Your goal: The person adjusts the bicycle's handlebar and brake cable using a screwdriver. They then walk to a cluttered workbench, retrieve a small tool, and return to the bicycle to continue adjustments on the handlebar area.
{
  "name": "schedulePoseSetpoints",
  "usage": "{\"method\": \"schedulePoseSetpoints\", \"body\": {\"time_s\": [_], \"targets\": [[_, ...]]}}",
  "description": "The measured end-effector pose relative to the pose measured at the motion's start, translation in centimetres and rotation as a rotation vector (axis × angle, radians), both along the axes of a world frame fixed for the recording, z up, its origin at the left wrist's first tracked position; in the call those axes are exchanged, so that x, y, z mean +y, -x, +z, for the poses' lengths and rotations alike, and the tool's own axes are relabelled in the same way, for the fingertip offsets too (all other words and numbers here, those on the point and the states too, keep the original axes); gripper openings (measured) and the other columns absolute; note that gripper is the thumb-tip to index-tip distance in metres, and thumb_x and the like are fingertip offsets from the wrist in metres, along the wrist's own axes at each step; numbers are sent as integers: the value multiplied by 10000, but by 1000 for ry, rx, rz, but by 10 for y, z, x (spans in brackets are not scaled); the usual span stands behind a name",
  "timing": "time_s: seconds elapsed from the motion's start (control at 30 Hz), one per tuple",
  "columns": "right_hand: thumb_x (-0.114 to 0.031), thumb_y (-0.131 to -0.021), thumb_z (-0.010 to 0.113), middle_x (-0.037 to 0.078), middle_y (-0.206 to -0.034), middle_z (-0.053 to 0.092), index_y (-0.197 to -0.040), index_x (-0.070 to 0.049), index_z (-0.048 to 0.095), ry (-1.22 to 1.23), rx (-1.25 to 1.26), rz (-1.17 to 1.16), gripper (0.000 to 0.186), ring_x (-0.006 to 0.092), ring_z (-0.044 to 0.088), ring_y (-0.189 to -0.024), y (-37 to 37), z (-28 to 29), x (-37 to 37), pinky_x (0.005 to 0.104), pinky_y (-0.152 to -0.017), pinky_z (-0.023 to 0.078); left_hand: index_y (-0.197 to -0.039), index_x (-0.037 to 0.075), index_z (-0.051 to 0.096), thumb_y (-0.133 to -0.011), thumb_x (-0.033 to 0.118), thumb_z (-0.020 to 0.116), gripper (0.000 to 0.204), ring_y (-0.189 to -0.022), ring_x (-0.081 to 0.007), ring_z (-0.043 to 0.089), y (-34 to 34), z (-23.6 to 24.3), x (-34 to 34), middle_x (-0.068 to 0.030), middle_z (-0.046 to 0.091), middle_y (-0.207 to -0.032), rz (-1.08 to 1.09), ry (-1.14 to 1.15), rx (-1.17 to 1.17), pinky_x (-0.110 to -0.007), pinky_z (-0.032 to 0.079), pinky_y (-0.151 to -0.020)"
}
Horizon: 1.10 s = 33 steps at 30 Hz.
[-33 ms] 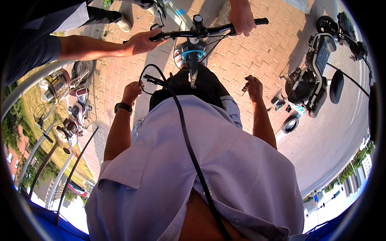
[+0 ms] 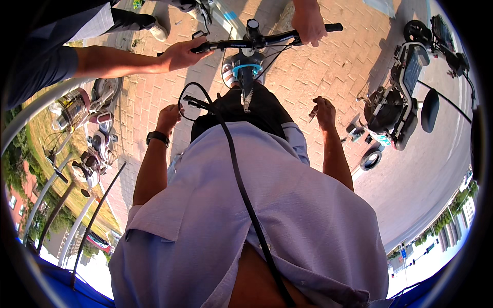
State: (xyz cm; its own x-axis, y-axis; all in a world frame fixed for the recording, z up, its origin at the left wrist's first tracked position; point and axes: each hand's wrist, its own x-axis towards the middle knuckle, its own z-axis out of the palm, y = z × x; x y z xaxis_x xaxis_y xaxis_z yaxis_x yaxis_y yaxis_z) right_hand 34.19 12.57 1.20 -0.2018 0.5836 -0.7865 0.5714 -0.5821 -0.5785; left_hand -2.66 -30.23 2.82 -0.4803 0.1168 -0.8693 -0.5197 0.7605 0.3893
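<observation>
In the head view, the person's left hand (image 2: 168, 119) is curled beside a loop of black cable (image 2: 233, 154); whether it grips it cannot be told. The right hand (image 2: 324, 110) is half-curled over brick paving (image 2: 149, 97), its contents unclear. Ahead, a co-worker's hands (image 2: 182, 55) hold the handlebar (image 2: 280, 39).

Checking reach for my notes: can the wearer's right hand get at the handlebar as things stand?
Probably yes, reaching forward: the way from the right hand to the handlebar looks free. A co-worker's hand covers part of that side, but the outer tip is bare.
</observation>
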Motion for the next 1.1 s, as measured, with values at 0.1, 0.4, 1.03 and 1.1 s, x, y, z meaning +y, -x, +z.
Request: {"method": "schedulePoseSetpoints", "body": {"time_s": [0.1, 0.4, 1.03, 1.1], "targets": [[-282, -1028, 537, 53, -607, 555, -964, 39, 653, 0, 2, -1, 348, 165, 567, -518, -3, -1, -2, 322, -522, 503, -1005, 63, 711, -975, 330, 602, 290, -748, -79, 610, -1, 1, 1, 15, 691, -862, 8, -10, 2, -253, 477, -696], [-286, -1030, 540, 53, -657, 564, -1021, 43, 651, 14, 23, 25, 347, 169, 574, -551, -2, -2, -5, 324, -534, 514, -919, 96, 693, -981, 305, 590, 240, -710, -62, 587, -8, 9, 9, 34, 672, -818, 27, -1, 1, -240, 457, -676], [-291, -1028, 554, 32, -634, 542, -991, 21, 650, -11, 23, 14, 328, 144, 543, -523, 24, 6, 1, 305, -518, 492, -970, 47, 698, -1007, 284, 598, 260, -735, -71, 598, 6, 9, 25, -6, 678, -839, -22, -71, 11, -226, 446, -647], [-296, -1030, 551, 28, -646, 543, -1005, 16, 656, -13, 24, 36, 331, 139, 543, -539, 28, 8, 4, 305, -530, 502, -1028, 25, 698, -1012, 277, 593, 273, -762, -87, 619, 9, 9, 28, -27, 688, -866, -31, -119, 57, -239, 472, -669]]}}
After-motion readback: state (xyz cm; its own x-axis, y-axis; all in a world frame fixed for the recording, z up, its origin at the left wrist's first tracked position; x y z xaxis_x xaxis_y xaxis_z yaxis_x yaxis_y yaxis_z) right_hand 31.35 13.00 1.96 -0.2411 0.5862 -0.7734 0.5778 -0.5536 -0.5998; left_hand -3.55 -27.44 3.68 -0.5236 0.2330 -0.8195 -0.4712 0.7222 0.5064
